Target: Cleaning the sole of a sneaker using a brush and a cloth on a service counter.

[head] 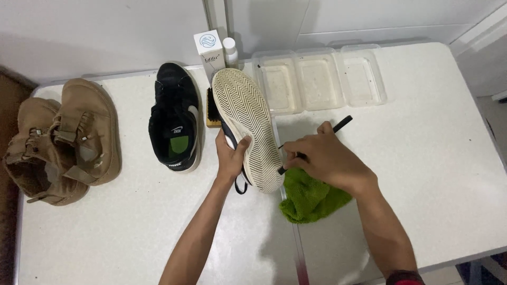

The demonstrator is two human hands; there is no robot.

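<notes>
White counter [422,158] below you: your left hand [231,157] grips the upturned sneaker [248,126], long axis twelve-to-six; your right hand [325,158], at its three o'clock, pinches a slim black brush [342,124] against the sole's edge.

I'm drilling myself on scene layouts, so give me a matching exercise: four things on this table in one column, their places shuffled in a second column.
1. upturned shoe
2. green cloth
3. tan boots
4. clear trays

a. far edge of the table, by the wall
b. held by the left hand
c. table's left end
d. under the right hand

Pairs: 1-b, 2-d, 3-c, 4-a
</notes>
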